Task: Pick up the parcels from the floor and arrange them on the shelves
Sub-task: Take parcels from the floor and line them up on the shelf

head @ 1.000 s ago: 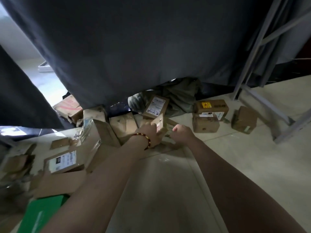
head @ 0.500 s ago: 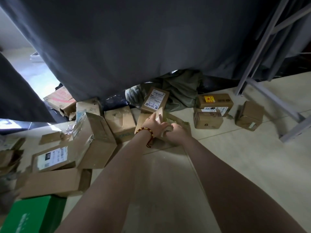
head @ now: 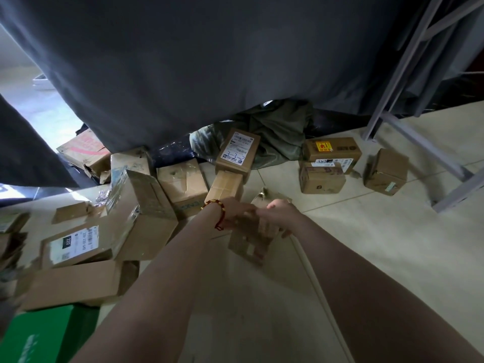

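1. Parcel (head: 250,243): small brown cardboard box, flattish, crumpled, with a torn far edge and pale tape patches; motion-blurred.
2. It is in both hands over the pale tiled floor (head: 366,244), just beside the cardboard box pile (head: 146,205).
3. Its long axis runs away from the person, far end tilted up.
4. Left hand (head: 237,214) and right hand (head: 279,212): fingers curled, gripping the parcel.

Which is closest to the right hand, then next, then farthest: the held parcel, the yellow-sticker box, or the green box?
1. Held parcel: in the right hand itself.
2. Yellow-sticker box: ahead, to the right.
3. Green box: far left, bottom corner.
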A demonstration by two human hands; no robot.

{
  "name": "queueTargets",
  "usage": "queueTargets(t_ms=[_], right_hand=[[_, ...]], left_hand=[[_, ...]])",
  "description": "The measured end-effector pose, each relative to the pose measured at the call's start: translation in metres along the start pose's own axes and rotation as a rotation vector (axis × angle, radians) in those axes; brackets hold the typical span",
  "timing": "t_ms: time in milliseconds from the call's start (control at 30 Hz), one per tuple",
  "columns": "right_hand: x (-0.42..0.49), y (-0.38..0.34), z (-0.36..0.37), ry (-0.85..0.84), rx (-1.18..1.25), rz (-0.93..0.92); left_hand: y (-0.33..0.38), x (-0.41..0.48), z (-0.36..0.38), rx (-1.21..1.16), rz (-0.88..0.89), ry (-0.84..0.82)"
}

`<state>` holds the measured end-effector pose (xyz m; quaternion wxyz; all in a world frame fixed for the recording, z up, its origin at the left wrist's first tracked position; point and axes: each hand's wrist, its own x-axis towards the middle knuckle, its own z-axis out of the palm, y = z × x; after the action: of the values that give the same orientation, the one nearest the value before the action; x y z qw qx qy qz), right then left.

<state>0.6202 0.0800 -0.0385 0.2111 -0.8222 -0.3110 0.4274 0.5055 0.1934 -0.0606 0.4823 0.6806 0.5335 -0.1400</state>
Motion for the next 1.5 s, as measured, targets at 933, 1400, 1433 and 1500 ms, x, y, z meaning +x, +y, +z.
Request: queueTargets(t_ms=[933,1400,1433,1500], right_hand=[[0.003,0.01,0.03,0.091,-0.288,0.224],[-0.01,0.014,0.008,-0.225,-0.14,0.296],[-0.013,0.012,0.006,-0.259,-0.082,0.297],[-0.016,0.013,0.002,-0.254,0.021,0.288]], left_hand=[[-0.034,0.024,0.016,0.119,0.072,0.374],[-0.027,-0.007,0.022,-0.1,-0.167,-0.185],[-0.029,-0.002,0.028,-0.141,-0.173,-0.199],[-0.037,0.019,0.038,-0.242,-0.182,-0.102]])
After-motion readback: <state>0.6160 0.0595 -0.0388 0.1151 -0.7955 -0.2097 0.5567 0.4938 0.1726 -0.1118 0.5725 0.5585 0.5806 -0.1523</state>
